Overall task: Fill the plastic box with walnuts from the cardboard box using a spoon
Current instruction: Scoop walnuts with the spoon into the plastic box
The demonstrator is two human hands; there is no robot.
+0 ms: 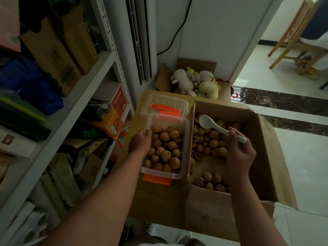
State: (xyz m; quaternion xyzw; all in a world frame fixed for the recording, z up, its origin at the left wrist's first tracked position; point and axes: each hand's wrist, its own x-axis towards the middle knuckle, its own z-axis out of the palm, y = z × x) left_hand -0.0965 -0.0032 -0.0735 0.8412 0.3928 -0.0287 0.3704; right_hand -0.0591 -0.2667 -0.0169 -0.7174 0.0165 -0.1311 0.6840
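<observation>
Walnuts (165, 148) nearly fill plastic box (184, 153), frame centre; right hand (239, 155) pinches empty spoon (218, 127); left hand (141, 142) grips rim. Scoop deep, tip low.

Plastic box (184, 153) sits just left of the cardboard box (266, 157), walls touching or nearly so. Plastic box is well filled with walnuts (165, 148). Left hand (141, 141) grips its left rim, fingers over the edge. Right hand (239, 153) is over the cardboard box, closed on the handle of a white spoon (215, 126); bowl empty, pointing up-left toward the plastic box. More walnuts (209, 142) loose in the cardboard box. Clear lid (164, 105) with orange clips lies just behind the plastic box.
</observation>
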